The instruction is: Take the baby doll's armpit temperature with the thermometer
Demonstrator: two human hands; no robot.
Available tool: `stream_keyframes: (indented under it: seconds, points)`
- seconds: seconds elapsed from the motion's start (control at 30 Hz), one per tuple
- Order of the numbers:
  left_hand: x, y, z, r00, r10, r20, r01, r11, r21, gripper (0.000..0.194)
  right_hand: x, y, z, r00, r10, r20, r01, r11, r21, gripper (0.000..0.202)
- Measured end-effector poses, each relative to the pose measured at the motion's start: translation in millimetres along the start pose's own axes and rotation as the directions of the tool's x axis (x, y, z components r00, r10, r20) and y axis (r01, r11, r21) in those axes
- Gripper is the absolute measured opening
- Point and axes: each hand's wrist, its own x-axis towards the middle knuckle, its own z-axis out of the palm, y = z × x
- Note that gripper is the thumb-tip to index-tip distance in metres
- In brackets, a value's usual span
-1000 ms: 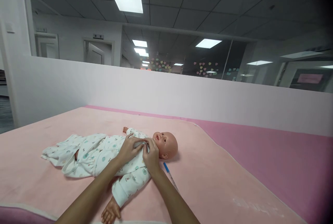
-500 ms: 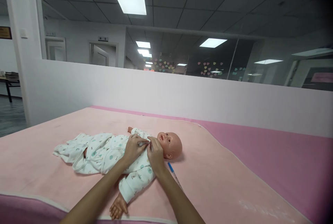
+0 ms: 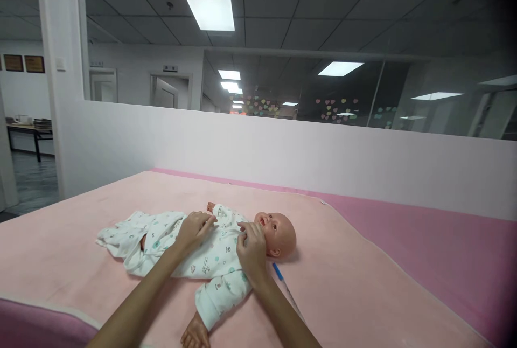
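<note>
The baby doll (image 3: 279, 234) lies on its back on a peach-pink mat (image 3: 363, 283), dressed in a white printed outfit (image 3: 212, 259). The left hand (image 3: 196, 230) is over the doll's trunk, its fingers reaching loosely toward the doll's chest; that grip is slack, with nothing seen in it. The right hand (image 3: 251, 248) is at the doll's neck and shoulder, thumb and forefinger parted with nothing visible between them; whether its curled fingers touch the collar I cannot tell. A slim blue-ended stick (image 3: 285, 285) lies beside the doll's head, on the near side. A white partition (image 3: 283, 148) stands beyond the doll.
</note>
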Motion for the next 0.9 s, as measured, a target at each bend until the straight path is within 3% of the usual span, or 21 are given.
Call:
stream_keyframes:
  seconds: [0.13,0.27,0.53,0.73,0.9]
  points:
    - [-11,0,-3.1,0.991,0.1,0.086,-0.103,0.994,0.024,0.039,-2,-8,1,0.994,-0.046,0.098,0.056,0.993,-0.103,0.022]
    - [-14,16,6.5,0.985,0.153,0.076,-0.161,0.981,0.111,0.027,-1,-10,3,0.988,-0.071,0.138,0.085,0.991,-0.105,0.02]
    - [-17,26,16.5,0.989,0.12,0.083,-0.126,0.989,0.074,0.009,-5,-9,6,0.984,-0.081,0.158,0.1,0.989,-0.112,0.011]
    - [-17,24,19.7,0.99,0.117,0.081,-0.12,0.992,0.037,0.01,-6,-10,5,0.981,-0.1,0.163,0.114,0.99,-0.077,0.013]
    - [-18,19,22.6,0.997,0.039,0.06,-0.038,0.999,-0.02,0.017,-6,-10,5,0.984,-0.099,0.147,0.109,0.992,-0.06,0.013]
